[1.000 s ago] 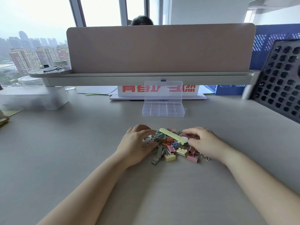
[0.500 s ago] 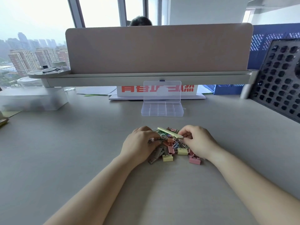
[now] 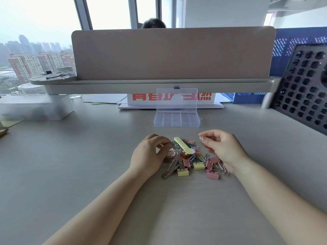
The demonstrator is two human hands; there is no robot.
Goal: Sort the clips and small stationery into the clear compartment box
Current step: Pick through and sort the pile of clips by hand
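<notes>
Pinching a reddish paper clip [image 3: 204, 145] between thumb and forefinger, we are holding our right hand [image 3: 223, 149] lifted just above the far right edge of the pile [image 3: 192, 157], probably so as to carry one sort at a time. Our left hand [image 3: 148, 156] is resting with its fingers curled on the pile's left edge, seemingly steadying the tangle so that one clip can come away alone. We cannot tell whether it is gripping anything.

The pile is lying on the worktop [image 3: 88, 165] near us. Coloured paper clips are tangling in the middle under a pale yellow stick [image 3: 182, 145]. A yellow binder clip [image 3: 183, 172] and a pink binder clip [image 3: 212, 175] are sitting on the near side, with a USB stick [image 3: 166, 174] at the near left.

The compartment box [image 3: 177, 125] is waiting just beyond the pile, its lid [image 3: 177, 99] standing open on the far side. Its cells are looking empty, so we are judging the sorting barely begun. We are seeing nothing standing between pile and box. A desk divider [image 3: 173, 53] is rising behind the box and a black perforated panel [image 3: 304, 89] is leaning at far right, both well apart from our reach. The tangle itself is the likelier nuisance, since neighbouring clips may drag along.
</notes>
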